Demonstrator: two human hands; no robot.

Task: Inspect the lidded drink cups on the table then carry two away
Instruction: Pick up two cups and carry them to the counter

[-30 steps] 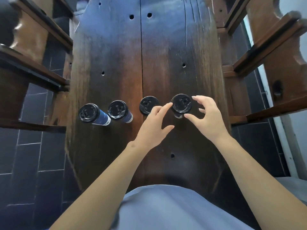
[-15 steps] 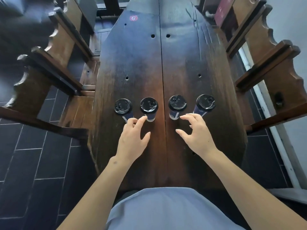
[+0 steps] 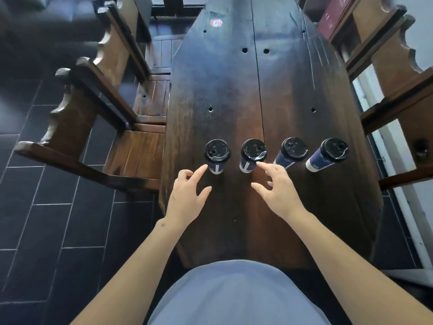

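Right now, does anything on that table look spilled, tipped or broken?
Nothing stands out. Four lidded cups stand upright in a row on the dark wooden table, lids on, no spill visible.

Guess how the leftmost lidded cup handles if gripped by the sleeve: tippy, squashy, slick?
The leftmost cup is tall with a narrow base under a wider black lid, so a sideways push probably tips it. The blue wall looks like paper, so it likely gives under a hard grip. Fill level is hidden. The left hand is close but not yet holding it.
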